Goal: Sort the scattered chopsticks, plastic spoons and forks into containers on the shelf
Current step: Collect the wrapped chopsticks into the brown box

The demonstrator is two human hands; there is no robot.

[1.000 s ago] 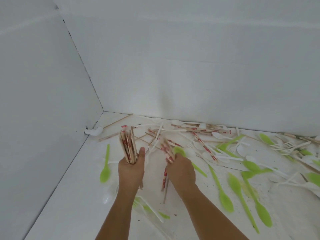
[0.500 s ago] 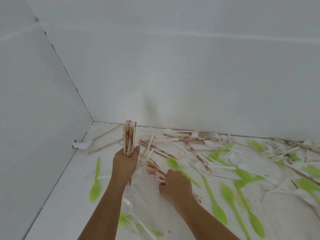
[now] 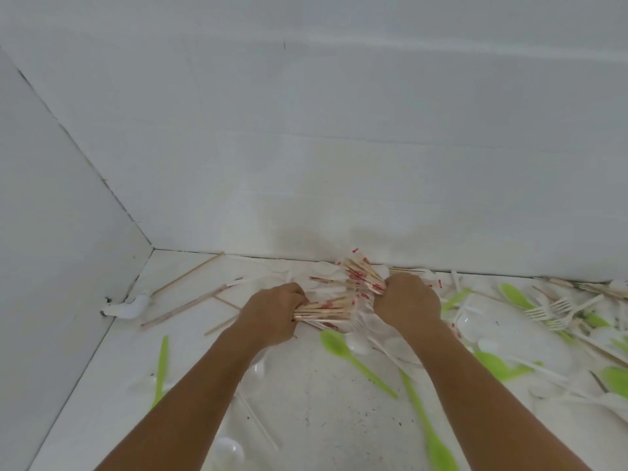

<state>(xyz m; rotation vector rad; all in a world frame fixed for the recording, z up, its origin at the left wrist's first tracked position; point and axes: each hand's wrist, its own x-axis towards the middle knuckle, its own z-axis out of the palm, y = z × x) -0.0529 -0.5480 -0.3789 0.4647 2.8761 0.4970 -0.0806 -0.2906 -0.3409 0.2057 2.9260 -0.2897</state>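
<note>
L hand [image 3: 272,314], which held its chopstick bundle [image 3: 323,309] upright, now tips it flat toward R hand [image 3: 406,300], gripping a 2nd bunch [image 3: 360,277] by the back wall [image 3: 339,164]; prob merging them, spoons [image 3: 339,345] & forks [image 3: 547,311] still scattered.

Soft, even, whitish light fills the scene, bright on every pale surface. Just above the grip a faint grey shadow with blurred edges lies on the back wall [image 3: 339,147], which puts the light on the camera's side. The chopsticks [image 3: 326,309] gripped by the left hand [image 3: 272,314] and the right hand [image 3: 406,300] are smeared by motion, their red print streaked. Below and right of the grip, a green spoon [image 3: 438,450] blurs heavily near the frame's edge. Left of the grip, the wall seams bow with wide-angle distortion.
</note>
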